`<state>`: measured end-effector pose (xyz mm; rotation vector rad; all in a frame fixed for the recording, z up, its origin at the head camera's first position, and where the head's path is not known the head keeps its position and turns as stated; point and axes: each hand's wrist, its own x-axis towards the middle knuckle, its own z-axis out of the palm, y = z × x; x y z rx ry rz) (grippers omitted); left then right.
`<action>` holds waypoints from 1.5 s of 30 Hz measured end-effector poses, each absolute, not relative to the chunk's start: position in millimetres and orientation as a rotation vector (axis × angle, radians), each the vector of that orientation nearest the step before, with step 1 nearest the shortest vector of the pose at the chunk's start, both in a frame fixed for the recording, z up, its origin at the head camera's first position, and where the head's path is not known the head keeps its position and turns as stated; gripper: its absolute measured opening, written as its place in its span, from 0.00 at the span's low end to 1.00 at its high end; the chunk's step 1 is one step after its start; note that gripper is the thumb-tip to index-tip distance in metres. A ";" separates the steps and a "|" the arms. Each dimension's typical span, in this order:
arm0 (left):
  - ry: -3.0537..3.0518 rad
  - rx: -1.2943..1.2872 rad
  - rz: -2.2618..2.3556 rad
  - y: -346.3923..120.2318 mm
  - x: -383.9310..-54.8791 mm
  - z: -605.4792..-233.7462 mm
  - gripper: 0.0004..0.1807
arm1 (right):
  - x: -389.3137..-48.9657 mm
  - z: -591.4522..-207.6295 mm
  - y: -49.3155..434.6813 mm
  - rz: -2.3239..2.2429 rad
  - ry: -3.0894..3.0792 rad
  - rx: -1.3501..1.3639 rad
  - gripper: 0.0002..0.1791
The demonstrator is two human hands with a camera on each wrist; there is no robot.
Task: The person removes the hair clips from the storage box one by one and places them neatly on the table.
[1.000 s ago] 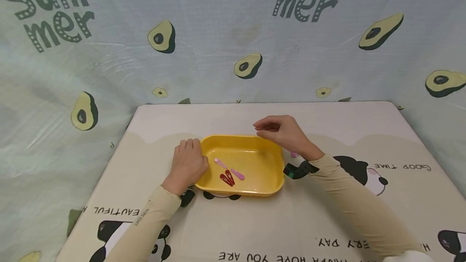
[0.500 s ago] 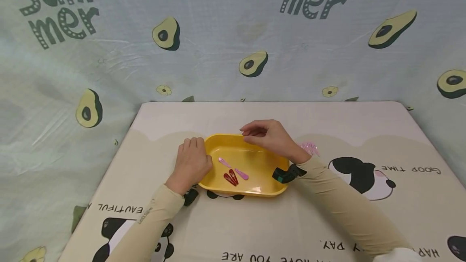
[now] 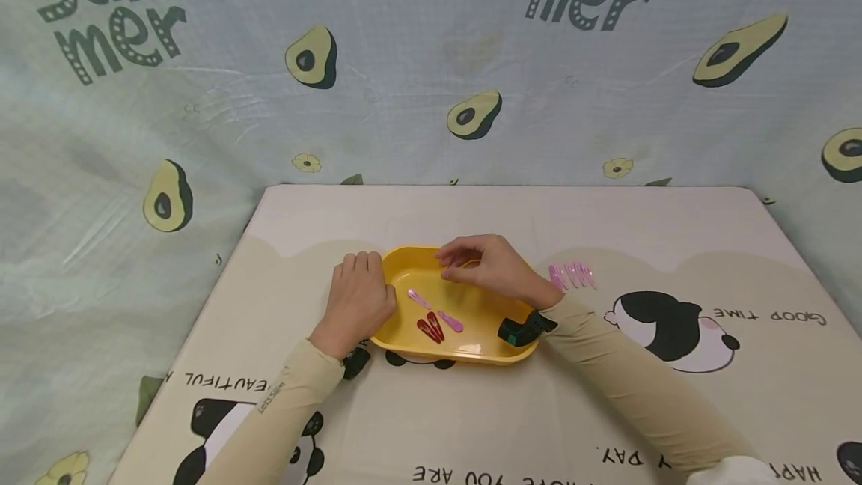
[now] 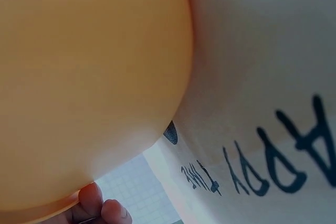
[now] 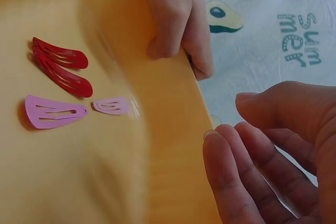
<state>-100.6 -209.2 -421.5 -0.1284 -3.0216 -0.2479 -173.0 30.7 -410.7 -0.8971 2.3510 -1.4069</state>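
Note:
A yellow tray (image 3: pixel 480 329) lies on the table with two red snap hair clips (image 3: pixel 431 328) and two pink snap hair clips (image 3: pixel 450 321) inside. My left hand (image 3: pixel 358 302) grips the tray's left rim; in the left wrist view its fingertips (image 4: pixel 113 208) show at the edge of the tray's wall (image 4: pixel 94 77). Over the far part of the tray hovers my right hand (image 3: pixel 488 269). Its thumb and bent fingers stand apart in the right wrist view, and no object shows between them. The clips, red (image 5: pixel 65 80) and pink (image 5: pixel 52 113), lie apart from that hand.
Several pink hair clips (image 3: pixel 572 275) lie in a row on the table, right of the tray and behind my right wrist. The table cover (image 3: pixel 539 410) is printed with pandas and words. A curtain (image 3: pixel 390 58) with avocados hangs behind the table.
My right hand has moved left and lower, over the tray. The pink clips on the table, mostly hidden before, now show. My left hand keeps its grip; the head view has shifted slightly.

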 end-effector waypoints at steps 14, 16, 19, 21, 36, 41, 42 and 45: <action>-3.028 -0.122 -0.247 -208.6 -99.3 -419.3 0.09 | -177.9 -421.1 29.8 -1.356 2.196 -0.913 0.17; -3.033 -0.118 -0.248 -208.5 -99.2 -419.5 0.09 | -177.9 -421.9 29.5 -1.342 2.179 -0.908 0.17; -3.033 -0.114 -0.249 -208.6 -99.2 -420.4 0.10 | -177.4 -422.1 29.0 -1.309 2.161 -0.902 0.17; -3.032 -0.113 -0.250 -208.8 -99.3 -421.3 0.10 | -177.4 -422.5 28.5 -1.275 2.154 -0.899 0.16; -3.035 -0.124 -0.252 -209.2 -98.7 -422.6 0.10 | -177.5 -426.3 25.4 -1.055 2.152 -0.941 0.18; -3.028 -0.130 -0.252 -209.1 -99.1 -421.3 0.09 | -178.1 -427.4 25.3 -0.999 2.157 -0.989 0.19; -3.026 -0.132 -0.254 -208.9 -99.5 -421.3 0.09 | -178.3 -427.6 25.6 -0.992 2.153 -0.989 0.20; -3.024 -0.138 -0.261 -207.7 -100.5 -421.2 0.09 | -178.3 -427.0 26.9 -0.956 2.144 -0.997 0.21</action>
